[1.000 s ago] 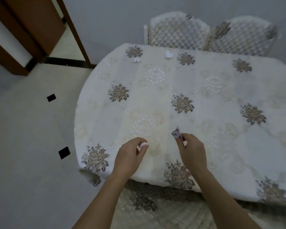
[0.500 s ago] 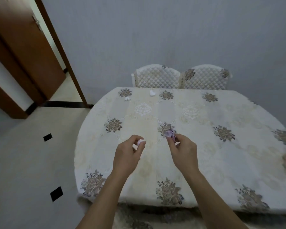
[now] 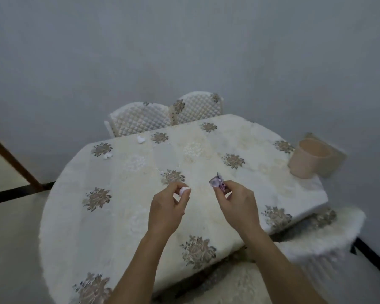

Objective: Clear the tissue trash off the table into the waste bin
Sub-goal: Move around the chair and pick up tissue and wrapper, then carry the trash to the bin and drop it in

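Observation:
My left hand (image 3: 167,212) pinches a small white tissue wad (image 3: 183,191) between thumb and fingertips, above the middle of the table (image 3: 123,218). Beside it, my right hand (image 3: 237,205) pinches a crumpled purple-tinted tissue (image 3: 216,182). Two more white tissue scraps lie on the cloth at the far side: one (image 3: 140,139) near the chairs, another (image 3: 107,155) close to the far left edge. A beige waste bin (image 3: 305,157) stands on the table's far right corner, its open mouth tilted towards me.
The table wears a cream cloth with brown flower patches. Two quilted white chairs (image 3: 160,116) stand behind it against the grey wall. A fluffy white chair seat (image 3: 320,235) sits at the near right. A brown door frame (image 3: 11,159) crosses the left floor.
The view has swung right and risen, bringing the waste bin and the right chair into sight. Both hands keep their tissue pieces and sit slightly further over the table.

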Tool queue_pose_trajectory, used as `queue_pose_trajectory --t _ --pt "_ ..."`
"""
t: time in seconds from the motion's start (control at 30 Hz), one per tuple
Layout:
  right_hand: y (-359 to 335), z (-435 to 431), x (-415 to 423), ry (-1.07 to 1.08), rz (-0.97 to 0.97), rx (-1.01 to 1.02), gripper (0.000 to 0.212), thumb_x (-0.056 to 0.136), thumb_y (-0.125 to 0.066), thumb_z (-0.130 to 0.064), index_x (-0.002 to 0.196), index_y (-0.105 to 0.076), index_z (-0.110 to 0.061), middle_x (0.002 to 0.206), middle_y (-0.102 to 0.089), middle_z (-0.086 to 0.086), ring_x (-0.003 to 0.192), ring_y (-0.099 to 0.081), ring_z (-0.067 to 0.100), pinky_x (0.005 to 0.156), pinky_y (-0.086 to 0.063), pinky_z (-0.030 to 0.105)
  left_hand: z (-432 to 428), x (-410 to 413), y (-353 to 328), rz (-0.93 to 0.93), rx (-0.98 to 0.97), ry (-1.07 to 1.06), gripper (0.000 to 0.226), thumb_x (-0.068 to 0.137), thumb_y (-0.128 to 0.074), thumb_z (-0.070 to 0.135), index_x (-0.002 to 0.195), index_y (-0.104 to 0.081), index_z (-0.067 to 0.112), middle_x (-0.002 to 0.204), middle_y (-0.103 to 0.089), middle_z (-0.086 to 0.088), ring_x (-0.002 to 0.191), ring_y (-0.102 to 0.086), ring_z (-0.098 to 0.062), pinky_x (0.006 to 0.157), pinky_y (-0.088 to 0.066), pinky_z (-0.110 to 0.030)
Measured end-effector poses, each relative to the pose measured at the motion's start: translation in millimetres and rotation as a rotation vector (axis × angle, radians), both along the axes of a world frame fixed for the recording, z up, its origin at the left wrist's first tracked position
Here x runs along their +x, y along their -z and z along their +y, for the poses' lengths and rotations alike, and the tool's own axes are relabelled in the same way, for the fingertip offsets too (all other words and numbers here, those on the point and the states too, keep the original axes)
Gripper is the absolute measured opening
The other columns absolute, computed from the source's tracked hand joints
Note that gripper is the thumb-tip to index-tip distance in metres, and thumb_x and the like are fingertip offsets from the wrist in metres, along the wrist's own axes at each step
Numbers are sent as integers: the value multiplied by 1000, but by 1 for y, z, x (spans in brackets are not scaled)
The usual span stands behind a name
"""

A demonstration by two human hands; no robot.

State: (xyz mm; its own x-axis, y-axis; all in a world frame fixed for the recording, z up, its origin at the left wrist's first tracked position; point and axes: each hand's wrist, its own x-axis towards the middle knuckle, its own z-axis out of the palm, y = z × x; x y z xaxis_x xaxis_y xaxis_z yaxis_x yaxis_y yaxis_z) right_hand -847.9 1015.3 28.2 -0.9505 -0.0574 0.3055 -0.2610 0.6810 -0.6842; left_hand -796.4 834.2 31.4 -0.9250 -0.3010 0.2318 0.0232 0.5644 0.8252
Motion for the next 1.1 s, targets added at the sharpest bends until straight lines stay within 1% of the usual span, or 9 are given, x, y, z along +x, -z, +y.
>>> queue_pose_trajectory --t 0.1,0.2,0.3,0.4,0.53,0.67,0.8,0.93,1.1 --pt "-2 32 21 134 -11 75 42 97 -52 -51 66 -52 -22 60 -57 -5 54 -54 11 52 -42 34 18 -6 7 9 -5 133 11 96 -60 35 88 -64 28 76 -68 6 49 -62 -8 57 -55 -41" --pt "-1 71 48 302 -12 85 42 97 -55 -46 63 -45 -23 55 -50 -7 53 -49 13 51 -32 33 45 -11 15 11 -4 288 11 96 -60 36 89 -64 29 77 -69 7 48 -62 -8 56 -55 -38" --pt "2 110 82 465 -64 74 43 95 -55 -46 62 -44 -21 53 -50 -4 54 -50 14 47 -33 32 80 -10 19 4 22 425 9 95 -61 35 90 -64 28 78 -69 6 48 -63 -9 55 -55 -34" --pt "4 147 118 636 -84 73 45 95 -54 -47 61 -44 -20 53 -49 -4 53 -49 13 46 -30 30 122 -5 23 -1 36 590 8 95 -61 34 92 -65 27 83 -67 9 48 -63 -12 59 -55 -38" --pt "11 192 159 820 -81 111 40 95 -51 -50 67 -54 -22 59 -55 -4 58 -54 16 50 -41 35 178 3 26 2 39 760 6 94 -61 33 92 -66 30 83 -64 11 51 -63 -14 62 -55 -41" --pt "18 227 193 924 -64 130 37 96 -50 -51 76 -63 -24 60 -55 -5 57 -54 14 50 -43 34 224 8 28 39 26 873 10 94 -60 34 93 -66 26 79 -65 9 58 -65 -16 64 -55 -45" --pt "22 260 208 986 -71 139 38 98 -50 -50 73 -62 -23 55 -51 -6 52 -50 14 44 -34 29 267 9 30 60 7 944 10 95 -59 34 92 -65 27 73 -63 11 51 -63 -10 65 -54 -40" --pt "29 296 205 1000 -85 132 35 98 -50 -50 81 -65 -24 59 -54 -6 54 -52 12 46 -40 32 307 7 31 51 -25 988 8 95 -60 34 91 -64 29 74 -65 11 58 -65 -9 62 -53 -34" --pt "40 362 187 1003 -79 128 38 99 -50 -49 70 -56 -25 55 -48 -7 50 -48 11 44 -32 28 378 -11 38 54 -56 964 8 95 -62 31 89 -63 27 67 -59 14 53 -58 -6 57 -48 -25"
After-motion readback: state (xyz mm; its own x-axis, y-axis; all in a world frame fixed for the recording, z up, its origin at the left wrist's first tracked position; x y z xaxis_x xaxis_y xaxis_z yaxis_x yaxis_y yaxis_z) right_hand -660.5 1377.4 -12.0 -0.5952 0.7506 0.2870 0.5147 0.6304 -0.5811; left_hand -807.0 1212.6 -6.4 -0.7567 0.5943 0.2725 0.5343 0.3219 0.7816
